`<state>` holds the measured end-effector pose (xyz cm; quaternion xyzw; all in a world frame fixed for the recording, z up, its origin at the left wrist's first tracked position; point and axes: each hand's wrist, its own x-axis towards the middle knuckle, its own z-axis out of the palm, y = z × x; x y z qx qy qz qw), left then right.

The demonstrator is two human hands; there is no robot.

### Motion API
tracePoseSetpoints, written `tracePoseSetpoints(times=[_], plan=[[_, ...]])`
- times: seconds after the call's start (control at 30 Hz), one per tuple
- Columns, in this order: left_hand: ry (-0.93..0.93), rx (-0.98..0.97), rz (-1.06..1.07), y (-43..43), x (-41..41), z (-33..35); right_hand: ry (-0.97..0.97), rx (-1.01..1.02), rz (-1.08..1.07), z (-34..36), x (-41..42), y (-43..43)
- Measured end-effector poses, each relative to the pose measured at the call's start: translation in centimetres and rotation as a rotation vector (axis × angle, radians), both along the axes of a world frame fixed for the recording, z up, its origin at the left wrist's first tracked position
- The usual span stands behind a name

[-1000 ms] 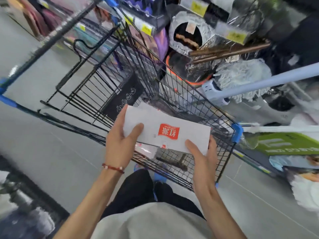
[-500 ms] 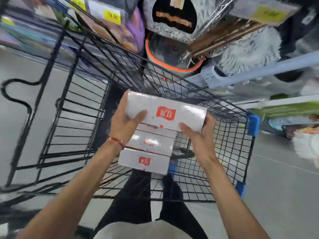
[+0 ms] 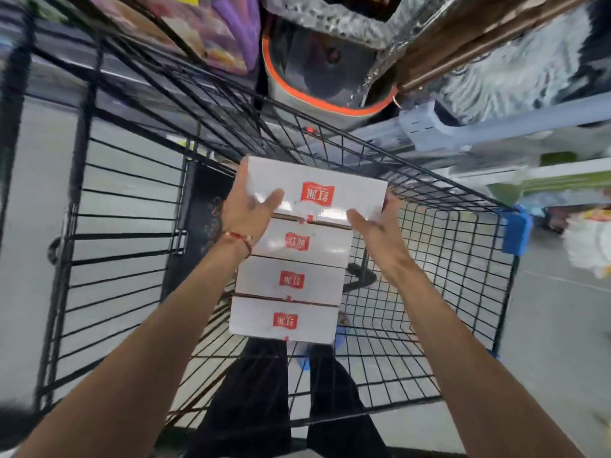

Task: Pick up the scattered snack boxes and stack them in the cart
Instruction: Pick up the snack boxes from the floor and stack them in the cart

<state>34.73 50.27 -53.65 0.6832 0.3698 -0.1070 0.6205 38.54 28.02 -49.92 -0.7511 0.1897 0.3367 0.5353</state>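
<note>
The left hand (image 3: 251, 209) clasps the snack box (image 3: 317, 190) at its 9 o'clock end, thumb over the top. The right hand (image 3: 373, 226) grips the 4 o'clock corner. The box hangs inside the cart (image 3: 515, 229), at the 12 o'clock end of three matching boxes (image 3: 291, 280) that run toward 6 o'clock. Best to square its edges with theirs, lower it flat, then loosen both hands together.

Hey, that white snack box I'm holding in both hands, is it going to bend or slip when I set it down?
Probably stiff: the white snack box shows straight edges while held only at its ends by the left hand and right hand. Its glossy top shows glare, so it may be slightly slippery.
</note>
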Motion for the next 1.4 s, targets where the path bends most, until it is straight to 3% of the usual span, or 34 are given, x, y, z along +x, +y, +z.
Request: tracePoseSetpoints(times=[0.4,0.57,0.9,1.4], plan=[[0.320,0.174,-0.132,-0.2,0.8,-7.2,0.133,-0.058,0.069,-7.6,0.4,0.2],[0.350,0.098,-0.063,-0.8,0.8,-7.9,0.173,-0.063,0.090,-8.5,0.0,-0.5],[0.328,0.140,-0.051,-2.2,-2.0,-3.2,0.164,0.010,-0.054,-4.9,-4.4,-1.5],[0.118,0.006,-0.084,-12.6,-13.4,10.0,0.057,0.196,-0.537,7.4,-20.2,-12.0]])
